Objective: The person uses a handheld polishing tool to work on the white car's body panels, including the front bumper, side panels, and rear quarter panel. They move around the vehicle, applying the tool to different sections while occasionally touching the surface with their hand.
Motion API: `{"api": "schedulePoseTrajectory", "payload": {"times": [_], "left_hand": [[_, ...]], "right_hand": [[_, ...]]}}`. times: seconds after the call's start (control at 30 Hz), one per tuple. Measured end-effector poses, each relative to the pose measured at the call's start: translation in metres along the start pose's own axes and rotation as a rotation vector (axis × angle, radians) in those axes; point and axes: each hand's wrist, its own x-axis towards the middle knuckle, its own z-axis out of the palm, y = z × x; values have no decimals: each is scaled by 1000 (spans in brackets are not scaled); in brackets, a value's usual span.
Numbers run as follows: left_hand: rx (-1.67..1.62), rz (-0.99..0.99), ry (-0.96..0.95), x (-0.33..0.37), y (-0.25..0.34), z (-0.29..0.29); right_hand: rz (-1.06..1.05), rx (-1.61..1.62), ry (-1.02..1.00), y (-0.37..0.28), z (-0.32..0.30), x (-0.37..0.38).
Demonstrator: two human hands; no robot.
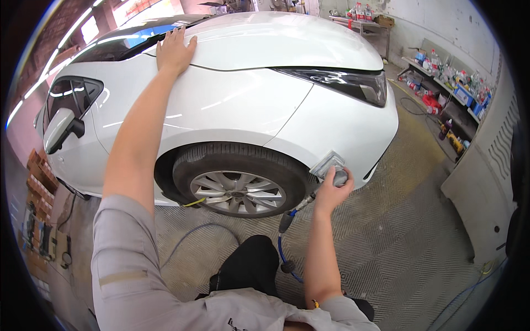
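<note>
In the head view, our right hand [332, 194] has its fingers wrapped round the sander [341, 176] at the white bumper [353, 129], ahead of the wheel [237, 193]; our left hand [175, 52] lies open by the hood [292, 41]. We should keep the pad [326, 162] flat, the hose [281, 248] slack.

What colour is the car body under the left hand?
White: the car body shows best in the head view.

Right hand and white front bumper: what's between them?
Head view: a hose-fed, flat-padded power tool sits between the right hand and the bumper.
</note>
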Motion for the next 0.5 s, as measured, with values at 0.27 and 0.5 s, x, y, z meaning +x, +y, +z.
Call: {"api": "schedulePoseTrajectory", "payload": {"times": [0.27, 0.5], "left_hand": [[-295, 274, 94, -127, 150, -29], [-257, 371, -50, -137, 193, -46]], "right_hand": [[-38, 45, -25, -5, -4, 16], [4, 96, -23, -4, -6, 24]]}}
